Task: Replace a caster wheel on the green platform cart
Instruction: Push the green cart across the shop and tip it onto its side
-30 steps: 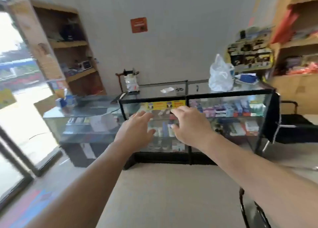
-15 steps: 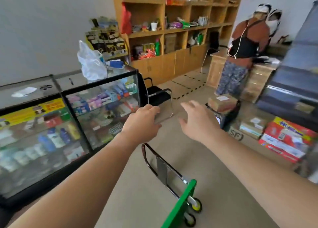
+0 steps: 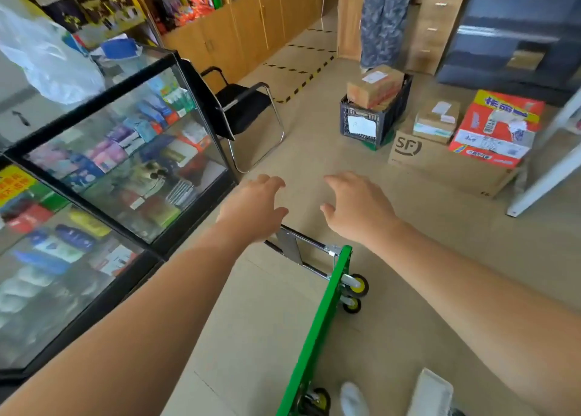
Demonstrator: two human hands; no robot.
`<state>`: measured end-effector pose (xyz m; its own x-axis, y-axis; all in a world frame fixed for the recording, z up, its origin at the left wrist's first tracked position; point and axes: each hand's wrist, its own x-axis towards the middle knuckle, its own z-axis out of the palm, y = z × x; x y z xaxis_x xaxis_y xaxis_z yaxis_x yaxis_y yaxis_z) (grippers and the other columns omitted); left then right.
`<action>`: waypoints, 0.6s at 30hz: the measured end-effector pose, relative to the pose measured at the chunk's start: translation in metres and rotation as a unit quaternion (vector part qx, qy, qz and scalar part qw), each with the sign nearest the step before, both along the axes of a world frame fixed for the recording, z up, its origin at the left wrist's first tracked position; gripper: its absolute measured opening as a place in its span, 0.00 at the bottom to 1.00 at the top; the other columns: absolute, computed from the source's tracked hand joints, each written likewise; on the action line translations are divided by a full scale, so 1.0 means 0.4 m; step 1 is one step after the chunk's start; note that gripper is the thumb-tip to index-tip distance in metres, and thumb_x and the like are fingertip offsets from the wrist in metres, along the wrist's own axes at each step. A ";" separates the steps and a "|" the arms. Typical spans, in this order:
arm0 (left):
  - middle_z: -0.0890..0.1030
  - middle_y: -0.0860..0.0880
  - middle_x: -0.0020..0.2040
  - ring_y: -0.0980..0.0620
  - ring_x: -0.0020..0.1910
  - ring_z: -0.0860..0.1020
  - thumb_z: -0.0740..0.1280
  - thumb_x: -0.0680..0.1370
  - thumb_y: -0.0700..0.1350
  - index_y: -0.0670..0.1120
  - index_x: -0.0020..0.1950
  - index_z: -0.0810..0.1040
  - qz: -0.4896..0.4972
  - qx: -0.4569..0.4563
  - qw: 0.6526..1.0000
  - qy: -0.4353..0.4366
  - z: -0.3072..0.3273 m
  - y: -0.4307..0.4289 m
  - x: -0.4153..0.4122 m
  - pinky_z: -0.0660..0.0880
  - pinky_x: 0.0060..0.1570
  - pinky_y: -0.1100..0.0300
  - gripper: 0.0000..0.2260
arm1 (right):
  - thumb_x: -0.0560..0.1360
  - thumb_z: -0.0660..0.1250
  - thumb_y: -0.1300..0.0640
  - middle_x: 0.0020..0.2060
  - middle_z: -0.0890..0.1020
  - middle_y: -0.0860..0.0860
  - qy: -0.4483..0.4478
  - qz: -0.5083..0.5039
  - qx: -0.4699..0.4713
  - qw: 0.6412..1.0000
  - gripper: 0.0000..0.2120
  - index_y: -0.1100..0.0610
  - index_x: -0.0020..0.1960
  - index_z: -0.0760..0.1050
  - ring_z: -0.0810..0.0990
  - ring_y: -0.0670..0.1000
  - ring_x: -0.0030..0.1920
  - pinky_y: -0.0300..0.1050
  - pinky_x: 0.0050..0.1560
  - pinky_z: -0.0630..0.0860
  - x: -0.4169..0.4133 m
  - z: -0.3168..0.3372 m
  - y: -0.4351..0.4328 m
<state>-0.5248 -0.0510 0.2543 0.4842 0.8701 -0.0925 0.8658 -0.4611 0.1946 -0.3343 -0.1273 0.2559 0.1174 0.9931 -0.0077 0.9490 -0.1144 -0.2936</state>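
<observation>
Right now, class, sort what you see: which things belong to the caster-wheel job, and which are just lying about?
Job:
- green platform cart
- caster wheels
- cart handle
- left hand, right hand, both empty

Lying about:
- black chair
- glass display case
- black crate
- SF box
- red carton

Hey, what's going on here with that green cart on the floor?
A person reaches both bare hands toward the green platform cart, which is tipped on its edge beside a glass display case, its caster wheels facing right. The left hand, over the folded handle, and the right hand are open and hold nothing. No wheel is being touched yet.
</observation>
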 end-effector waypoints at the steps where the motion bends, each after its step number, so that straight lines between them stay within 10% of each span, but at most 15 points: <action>1: 0.71 0.50 0.72 0.45 0.68 0.73 0.68 0.80 0.53 0.54 0.75 0.68 -0.007 -0.008 1.000 -0.003 -0.025 0.005 -0.009 0.74 0.65 0.46 0.23 | 0.79 0.66 0.48 0.65 0.76 0.55 -0.001 -0.010 -0.006 1.000 0.23 0.54 0.72 0.70 0.76 0.60 0.63 0.54 0.61 0.74 -0.015 -0.020 -0.006; 18: 0.71 0.49 0.73 0.45 0.70 0.71 0.66 0.82 0.52 0.51 0.77 0.67 -0.175 -0.224 0.959 -0.006 -0.576 -0.102 -0.299 0.72 0.66 0.48 0.24 | 0.79 0.65 0.47 0.65 0.77 0.54 0.039 -0.227 -0.189 0.954 0.25 0.53 0.74 0.68 0.76 0.58 0.64 0.54 0.62 0.76 -0.426 -0.509 -0.283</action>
